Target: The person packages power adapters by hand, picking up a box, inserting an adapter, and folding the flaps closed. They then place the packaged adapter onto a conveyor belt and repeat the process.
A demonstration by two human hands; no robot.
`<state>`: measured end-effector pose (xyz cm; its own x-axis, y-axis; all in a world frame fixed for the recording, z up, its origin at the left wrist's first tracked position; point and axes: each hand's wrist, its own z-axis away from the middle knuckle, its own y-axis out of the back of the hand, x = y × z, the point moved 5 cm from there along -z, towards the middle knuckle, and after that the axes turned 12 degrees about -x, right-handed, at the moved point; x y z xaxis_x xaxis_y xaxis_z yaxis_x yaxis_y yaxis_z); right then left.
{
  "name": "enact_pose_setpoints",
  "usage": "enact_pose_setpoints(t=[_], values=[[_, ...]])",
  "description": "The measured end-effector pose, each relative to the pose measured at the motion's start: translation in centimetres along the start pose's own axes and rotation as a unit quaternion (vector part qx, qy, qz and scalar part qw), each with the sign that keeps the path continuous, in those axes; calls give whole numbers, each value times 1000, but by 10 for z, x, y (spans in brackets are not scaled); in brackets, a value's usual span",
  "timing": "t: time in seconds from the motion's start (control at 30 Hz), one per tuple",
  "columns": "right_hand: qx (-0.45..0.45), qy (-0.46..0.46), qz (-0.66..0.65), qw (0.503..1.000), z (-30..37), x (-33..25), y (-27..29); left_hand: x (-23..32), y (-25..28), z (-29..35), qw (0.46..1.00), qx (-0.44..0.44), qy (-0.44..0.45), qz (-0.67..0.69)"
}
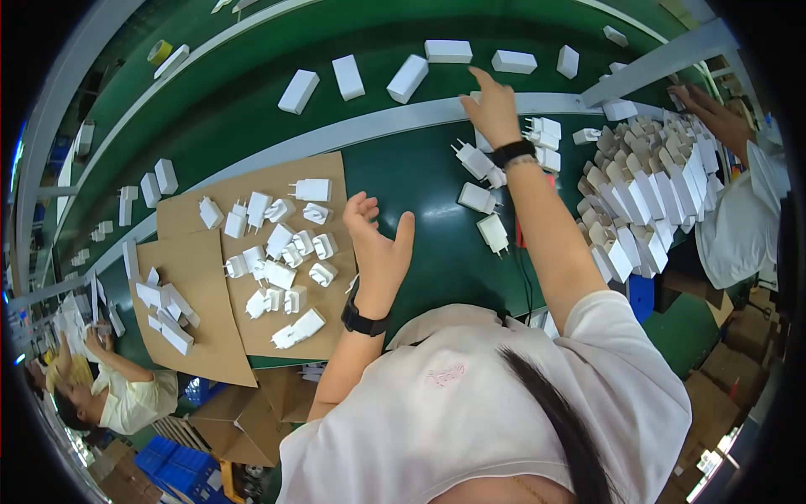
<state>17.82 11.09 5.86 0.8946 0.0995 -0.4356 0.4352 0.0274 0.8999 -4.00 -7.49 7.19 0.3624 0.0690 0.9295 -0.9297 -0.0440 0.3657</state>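
Plainly, the left hand hangs near mid-view, thumb well apart from loosely curled fingers, with white chargers at nine o'clock on a cardboard sheet. At one o'clock, the right hand has thumb and forefinger parted, a white box just beyond at its eleven; I cannot tell what its hidden fingers touch.

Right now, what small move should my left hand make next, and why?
I'd probably bring your left hand over to a white plug adapter on the brown cardboard sheet: the hand looks open and empty, and loose adapters lie just to its left, while your right hand is out by the grey rail, near the white boxes.
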Motion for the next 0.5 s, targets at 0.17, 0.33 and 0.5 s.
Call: enact_pose_setpoints(t=[0.17,0.33,0.5], values=[[-137,-185,165,959,20,42,-7,3,-42,-14,994,-106,-14,15],[-102,-28,-80,991,44,-22,15,2,-61,-35,990,-135,-30,26],[-51,108,-245,962,120,-90,30,27,-51,-35,957,-188,-68,209]])
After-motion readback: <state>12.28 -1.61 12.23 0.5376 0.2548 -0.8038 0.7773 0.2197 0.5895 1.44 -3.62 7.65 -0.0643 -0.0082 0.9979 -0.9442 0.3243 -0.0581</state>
